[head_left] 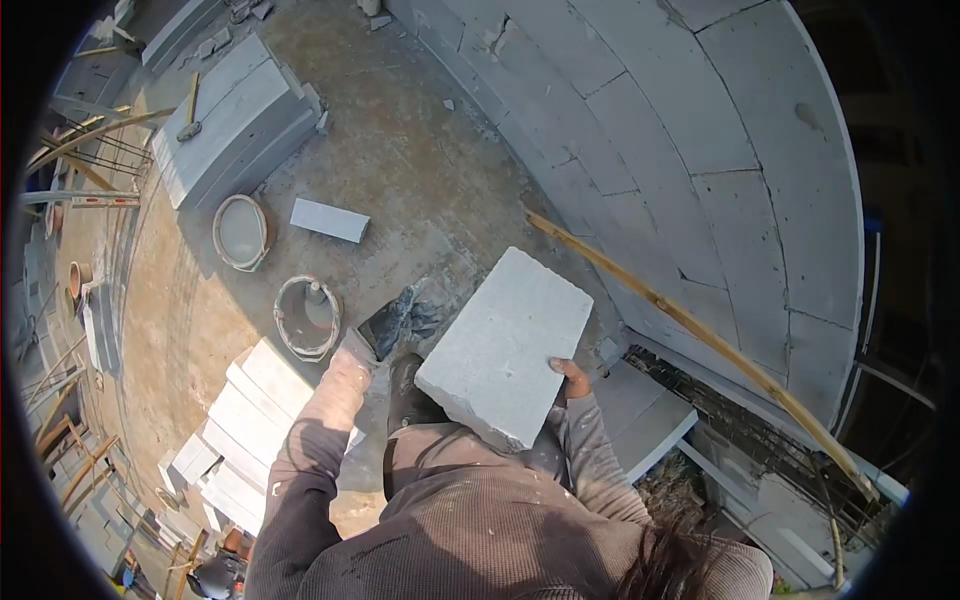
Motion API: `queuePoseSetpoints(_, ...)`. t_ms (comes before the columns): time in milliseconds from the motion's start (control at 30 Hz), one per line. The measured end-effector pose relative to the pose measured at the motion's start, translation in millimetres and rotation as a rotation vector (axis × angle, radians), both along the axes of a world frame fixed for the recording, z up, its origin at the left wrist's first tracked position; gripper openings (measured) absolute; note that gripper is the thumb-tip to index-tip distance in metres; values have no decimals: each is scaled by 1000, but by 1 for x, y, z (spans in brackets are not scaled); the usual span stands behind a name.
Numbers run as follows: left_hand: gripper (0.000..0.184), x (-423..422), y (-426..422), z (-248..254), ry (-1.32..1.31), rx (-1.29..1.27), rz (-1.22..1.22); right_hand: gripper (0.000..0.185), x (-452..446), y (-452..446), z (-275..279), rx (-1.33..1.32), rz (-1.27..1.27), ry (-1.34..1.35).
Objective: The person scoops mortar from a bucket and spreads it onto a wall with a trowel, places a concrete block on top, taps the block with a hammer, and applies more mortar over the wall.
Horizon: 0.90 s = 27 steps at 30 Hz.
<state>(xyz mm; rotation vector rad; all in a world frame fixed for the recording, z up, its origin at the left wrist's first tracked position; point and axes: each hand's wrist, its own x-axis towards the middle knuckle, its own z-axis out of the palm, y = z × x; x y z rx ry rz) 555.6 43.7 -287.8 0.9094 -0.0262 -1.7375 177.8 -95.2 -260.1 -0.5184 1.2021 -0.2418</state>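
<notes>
A large pale block (510,345) is tilted in front of my body, with a rough, chipped lower edge. My right hand (572,378) grips its right side, the thumb on the upper face and the other fingers hidden. My left hand (352,360) is off the block, to its left, beside a bucket (308,318) and a crumpled dark sheet (400,318). Its fingers blend into the bright surroundings, so what it holds, if anything, is unclear.
A block wall (680,150) curves along the right, with a wooden batten (690,325) slanting before it. Stacked blocks (240,120) bearing a hammer (190,112) stand upper left. Another bucket (240,233) and a small block (330,220) lie ahead; more blocks (250,410) are lower left.
</notes>
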Motion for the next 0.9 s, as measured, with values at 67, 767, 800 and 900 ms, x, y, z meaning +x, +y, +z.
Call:
queuePoseSetpoints(67,75,-7,-29,44,-74,-81,-250,40,-29,59,-1,-89,-97,53)
queuePoseSetpoints(767,36,-94,-99,215,242,-305,-506,98,17,30,264,-521,-119,171)
queuePoseSetpoints(800,35,-101,-93,210,231,-319,-450,98,11,27,284,-540,-141,188)
queuePoseSetpoints(900,38,-125,-84,212,41,-443,-298,102,18,38,394,-884,67,502)
